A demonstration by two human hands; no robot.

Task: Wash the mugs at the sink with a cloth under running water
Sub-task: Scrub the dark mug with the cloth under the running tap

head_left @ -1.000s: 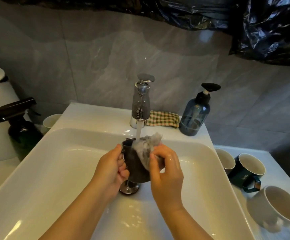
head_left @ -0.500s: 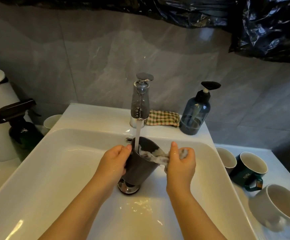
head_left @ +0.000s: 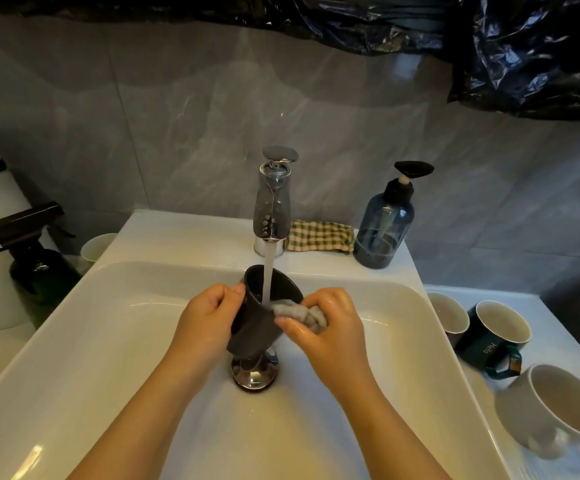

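A dark grey mug point(head_left: 257, 327) is tilted over the drain of the white sink point(head_left: 91, 334), its mouth facing up and away. My left hand point(head_left: 209, 317) grips its left side. My right hand point(head_left: 330, 323) presses a wet grey cloth point(head_left: 299, 311) against the mug's near rim. Water runs from the chrome faucet point(head_left: 273, 206) into the mug's mouth. On the counter to the right lie three other mugs: a white-lined one point(head_left: 449, 315), a dark green one point(head_left: 493, 336) and a pale grey one point(head_left: 555, 410).
A checked cloth point(head_left: 319, 236) and a blue soap pump bottle point(head_left: 384, 226) stand behind the basin. A dark spray bottle point(head_left: 29, 251) and a white cup point(head_left: 96, 247) are at the left. The chrome drain plug point(head_left: 255, 372) sits under the mug.
The mug has tilted further so its mouth catches the water stream. My right hand has shifted the cloth from inside the mug to its near rim and side.
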